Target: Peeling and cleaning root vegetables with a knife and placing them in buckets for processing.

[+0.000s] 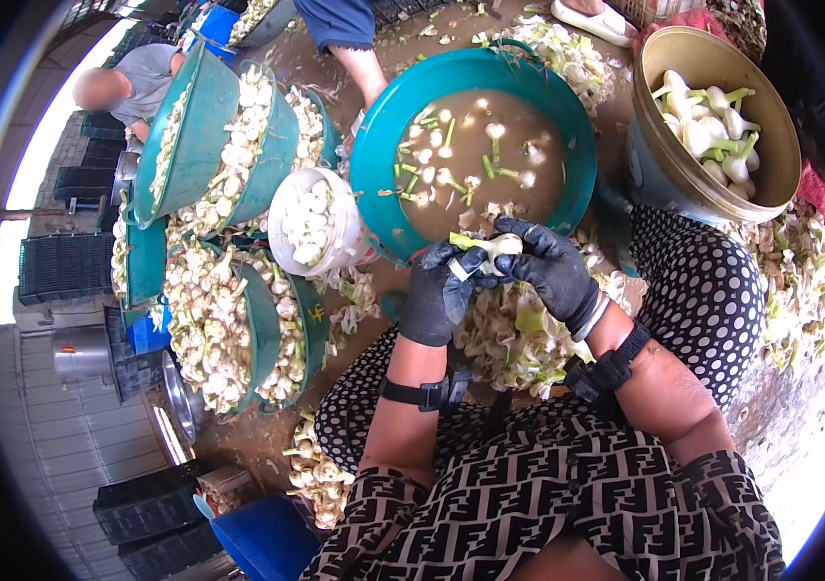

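My left hand (440, 290), in a dark glove, is closed on the green stem of a white garlic bulb (505, 245); a small white strip, perhaps a blade or peel, shows at its fingers. My right hand (554, 272), gloved too, holds the bulb end between thumb and fingers. Both hands are over the near rim of a round teal basin (383, 210) of murky water, where garlic with green stems floats. To the right stands a large bucket (717, 210) with peeled bulbs inside. A white bucket (350, 218) of bulbs stands left of the basin.
Teal tubs (198, 138) heaped with garlic stand at the left. Garlic peelings (521, 341) lie below my hands, with more peelings (805, 290) at the right. A person in grey (143, 80) bends at the upper left; another person's leg (358, 69) is beyond the basin.
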